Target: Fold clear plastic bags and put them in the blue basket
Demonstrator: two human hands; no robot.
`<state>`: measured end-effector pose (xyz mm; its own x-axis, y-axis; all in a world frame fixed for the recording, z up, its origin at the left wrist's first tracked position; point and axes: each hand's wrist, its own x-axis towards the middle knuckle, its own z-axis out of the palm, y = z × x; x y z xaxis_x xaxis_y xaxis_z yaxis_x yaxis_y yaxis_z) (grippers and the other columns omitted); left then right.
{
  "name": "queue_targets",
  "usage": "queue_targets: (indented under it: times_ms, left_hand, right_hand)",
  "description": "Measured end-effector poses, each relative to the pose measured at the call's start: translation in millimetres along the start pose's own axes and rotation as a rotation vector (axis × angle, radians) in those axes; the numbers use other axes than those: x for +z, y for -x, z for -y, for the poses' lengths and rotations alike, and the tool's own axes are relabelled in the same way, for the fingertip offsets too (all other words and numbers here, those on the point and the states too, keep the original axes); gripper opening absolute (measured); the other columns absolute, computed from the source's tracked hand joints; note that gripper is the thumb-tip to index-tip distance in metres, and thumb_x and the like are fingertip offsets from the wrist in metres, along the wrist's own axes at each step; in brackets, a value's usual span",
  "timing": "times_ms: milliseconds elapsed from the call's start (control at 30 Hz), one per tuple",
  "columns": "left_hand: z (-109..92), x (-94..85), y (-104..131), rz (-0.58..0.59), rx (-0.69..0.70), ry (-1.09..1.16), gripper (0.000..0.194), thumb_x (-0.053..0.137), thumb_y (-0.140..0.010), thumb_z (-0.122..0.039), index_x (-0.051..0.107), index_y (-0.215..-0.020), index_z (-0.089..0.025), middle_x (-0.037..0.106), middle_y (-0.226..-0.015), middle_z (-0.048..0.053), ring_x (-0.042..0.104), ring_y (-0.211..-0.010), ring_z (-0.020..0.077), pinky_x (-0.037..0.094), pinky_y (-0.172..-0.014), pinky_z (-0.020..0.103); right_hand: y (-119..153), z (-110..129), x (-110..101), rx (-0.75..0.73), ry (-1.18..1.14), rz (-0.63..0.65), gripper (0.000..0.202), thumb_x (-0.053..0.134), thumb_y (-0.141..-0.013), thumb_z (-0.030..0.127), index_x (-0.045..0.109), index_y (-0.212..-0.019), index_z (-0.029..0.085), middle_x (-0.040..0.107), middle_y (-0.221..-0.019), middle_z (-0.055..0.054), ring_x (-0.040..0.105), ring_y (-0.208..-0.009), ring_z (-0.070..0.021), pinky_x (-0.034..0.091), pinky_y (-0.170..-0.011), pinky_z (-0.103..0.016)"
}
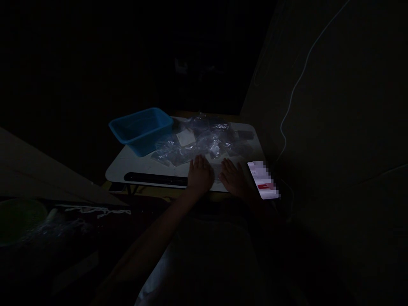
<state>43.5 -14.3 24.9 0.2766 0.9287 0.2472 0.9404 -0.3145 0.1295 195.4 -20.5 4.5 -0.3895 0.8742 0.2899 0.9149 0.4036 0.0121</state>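
In dim light, my left hand (200, 175) lies palm down near the front edge of a small white table (121, 163), fingers stretched forward. To its right, my right hand (234, 176) rests flat too, its fingers slightly spread. Both are at the near side of a heap of crumpled clear plastic bags (216, 142), and some film seems to lie between and under them. A small white square piece (186, 137) sits among the bags. Neither hand grips anything that I can see.
A blue plastic basin (143, 127) stands at the table's back left. Along the front edge runs a dark slot (156, 179). A lit phone (264, 180) is at the right edge. A white cable (291, 93) hangs along the right wall. Dark surroundings hide much.
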Motion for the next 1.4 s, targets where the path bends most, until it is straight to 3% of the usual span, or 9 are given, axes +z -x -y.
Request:
queue_targets:
  times_ms: [133,267,533,733,1000,1167,1400]
  left_hand:
    - [-8,3.8,-7,0.094,0.276,0.107,0.048,0.037,-0.082,-0.016,0.039,-0.127,0.0,0.035,-0.135,0.021,0.031,-0.127,0.0262,0.027,-0.103,0.037]
    - [-12,11.1,-9,0.162,0.334,0.115,0.049,0.036,-0.083,-0.017,0.035,-0.13,-0.001,0.033,-0.137,0.02,0.029,-0.129,0.0235,0.025,-0.105,0.035]
    - [-15,7.5,-2,0.216,0.243,0.004,0.053,0.027,-0.088,-0.029,0.028,-0.134,-0.002,0.024,-0.142,0.017,0.019,-0.132,0.025,0.019,-0.107,0.039]
    - [-1,7.7,2,0.184,0.186,-0.035,0.064,0.024,-0.088,-0.045,0.027,-0.134,0.0,0.023,-0.141,0.019,0.018,-0.132,0.0264,0.018,-0.107,0.039]
    - [29,7.0,7,0.117,0.093,-0.078,0.054,0.019,-0.091,-0.037,0.031,-0.133,-0.005,0.027,-0.141,0.015,0.022,-0.131,0.0248,0.023,-0.103,0.043]
    - [31,7.8,9,0.11,0.058,-0.081,0.054,0.021,-0.09,-0.036,0.028,-0.134,-0.006,0.026,-0.142,0.014,0.022,-0.131,0.0243,0.022,-0.103,0.047]
    - [32,8.5,10,0.097,-0.027,-0.103,0.064,0.02,-0.088,-0.047,0.028,-0.135,-0.004,0.024,-0.142,0.016,0.021,-0.131,0.0266,0.018,-0.104,0.047]
  right_hand:
    - [1,0,0,0.01,0.004,0.0,0.051,0.021,-0.09,0.033,0.039,-0.129,0.006,0.036,-0.136,-0.017,0.029,-0.128,-0.0264,0.019,-0.102,-0.052]
    - [0,1,0,0.014,0.019,0.002,0.051,0.018,-0.09,0.032,0.039,-0.129,0.007,0.036,-0.137,-0.016,0.028,-0.129,-0.0251,0.02,-0.102,-0.051]
    - [0,2,-4,0.035,0.049,0.06,0.052,0.019,-0.091,0.035,0.038,-0.129,0.006,0.034,-0.138,-0.015,0.028,-0.129,-0.0245,0.021,-0.102,-0.049]
    - [1,0,1,0.012,0.068,0.03,0.05,0.021,-0.09,0.033,0.037,-0.13,0.006,0.033,-0.138,-0.016,0.028,-0.128,-0.0251,0.021,-0.102,-0.05]
    - [1,-1,3,0.002,0.075,-0.002,0.049,0.022,-0.09,0.033,0.038,-0.129,0.006,0.034,-0.138,-0.017,0.029,-0.128,-0.025,0.019,-0.102,-0.05]
    - [0,0,1,0.009,0.062,0.018,0.05,0.023,-0.09,0.034,0.038,-0.129,0.006,0.035,-0.137,-0.017,0.028,-0.128,-0.0253,0.02,-0.102,-0.051]
    - [0,0,0,0.028,0.046,0.038,0.052,0.02,-0.091,0.034,0.037,-0.129,0.004,0.033,-0.138,-0.017,0.028,-0.129,-0.0256,0.021,-0.102,-0.051]
